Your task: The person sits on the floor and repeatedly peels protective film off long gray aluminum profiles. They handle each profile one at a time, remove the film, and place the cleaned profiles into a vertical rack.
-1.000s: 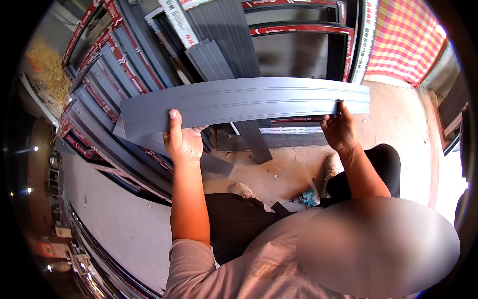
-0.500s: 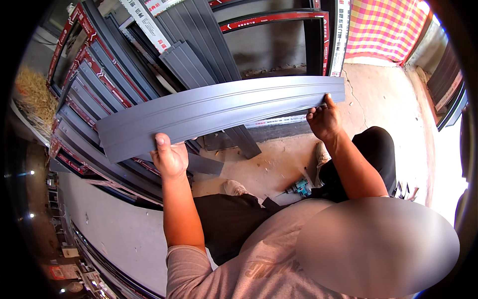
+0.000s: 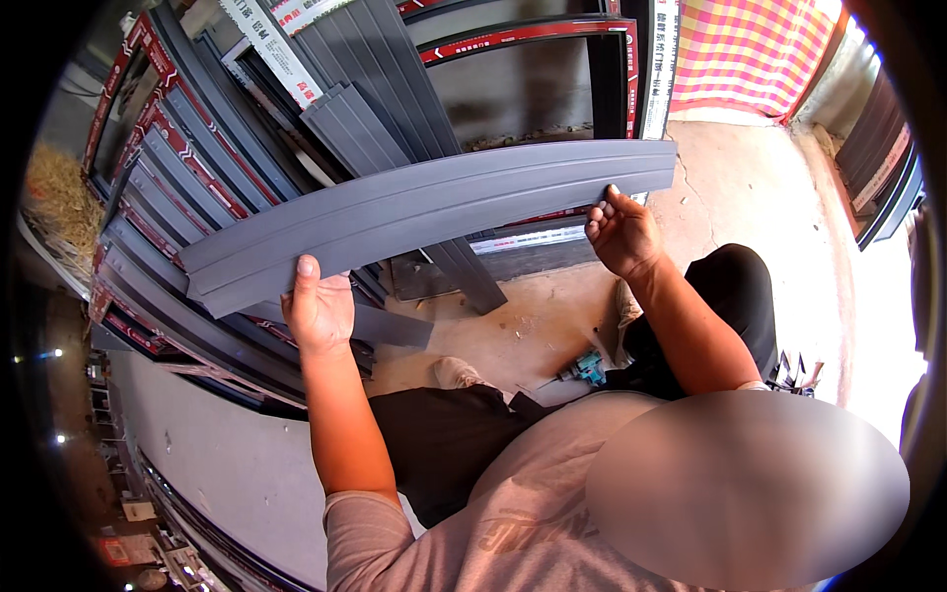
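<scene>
A long grey ribbed panel strip point(image 3: 424, 202) is held up crosswise in front of me, its left end lower than its right. My left hand point(image 3: 320, 304) grips its near edge toward the left end, thumb on the face and the other fingers behind. Toward the right end, my right hand point(image 3: 625, 235) pinches the same near edge, with the thumb on top and the fingers curled beneath. Beyond it, more grey ribbed panels point(image 3: 380, 69) lean against window frames.
Dark frames with red tape point(image 3: 187, 148) are stacked at the left. A teal power drill point(image 3: 589, 368) lies on the floor between my feet. A checkered cloth point(image 3: 750, 54) hangs at the back right. Grey profiles point(image 3: 868, 178) stand at the far right, and straw point(image 3: 61, 192) lies far left.
The panel strip has tilted, so its bright sheen has turned dull grey. My right hand has slid or shifted left along its edge. The whole scene has shifted slightly left.
</scene>
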### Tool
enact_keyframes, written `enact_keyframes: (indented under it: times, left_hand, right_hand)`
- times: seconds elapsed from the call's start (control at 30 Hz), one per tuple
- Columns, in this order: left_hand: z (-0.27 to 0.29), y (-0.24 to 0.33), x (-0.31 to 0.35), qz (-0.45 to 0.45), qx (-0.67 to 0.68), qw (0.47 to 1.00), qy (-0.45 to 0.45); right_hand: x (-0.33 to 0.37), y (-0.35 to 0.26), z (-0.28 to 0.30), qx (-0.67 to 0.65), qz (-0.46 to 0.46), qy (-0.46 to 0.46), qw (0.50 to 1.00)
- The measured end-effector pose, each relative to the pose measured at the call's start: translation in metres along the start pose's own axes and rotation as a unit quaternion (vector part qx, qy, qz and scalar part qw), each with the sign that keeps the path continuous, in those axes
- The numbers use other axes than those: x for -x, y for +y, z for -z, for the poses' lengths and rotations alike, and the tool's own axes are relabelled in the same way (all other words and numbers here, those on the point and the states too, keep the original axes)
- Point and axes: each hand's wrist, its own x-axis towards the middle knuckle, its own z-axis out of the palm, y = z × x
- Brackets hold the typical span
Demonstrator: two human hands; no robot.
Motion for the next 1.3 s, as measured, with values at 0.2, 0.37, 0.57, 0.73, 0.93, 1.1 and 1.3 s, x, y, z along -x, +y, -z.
enact_keyframes:
  times: [0.2,0.37,0.57,0.73,0.93,1.1,1.3]
  left_hand:
    - [0.032,-0.005,-0.017,0.06,0.285,0.933,-0.21]
    - [0.039,0.002,-0.025,0.063,0.295,0.928,-0.22]
    - [0.049,-0.01,-0.011,0.148,0.093,0.985,0.0]
    - [0.015,-0.001,-0.008,0.125,0.131,0.977,-0.115]
    - [0.053,-0.016,-0.015,0.118,0.118,0.985,-0.05]
    - [0.047,-0.013,-0.012,0.105,0.115,0.984,-0.084]
    - [0.035,-0.011,-0.008,0.082,0.102,0.985,-0.109]
  right_hand:
    - [0.024,0.008,-0.043,-0.063,-0.006,0.004,0.998]
    - [0.011,0.006,-0.021,0.032,-0.045,-0.022,0.998]
    - [0.001,0.003,-0.009,-0.08,0.019,-0.035,0.996]
    - [0.003,0.0,-0.007,-0.081,0.007,-0.095,0.992]
    - [0.014,-0.002,-0.016,-0.065,-0.017,-0.147,0.987]
    - [0.012,0.0,-0.011,-0.064,-0.012,-0.134,0.989]
    - [0.01,0.005,-0.01,-0.054,-0.022,-0.056,0.997]
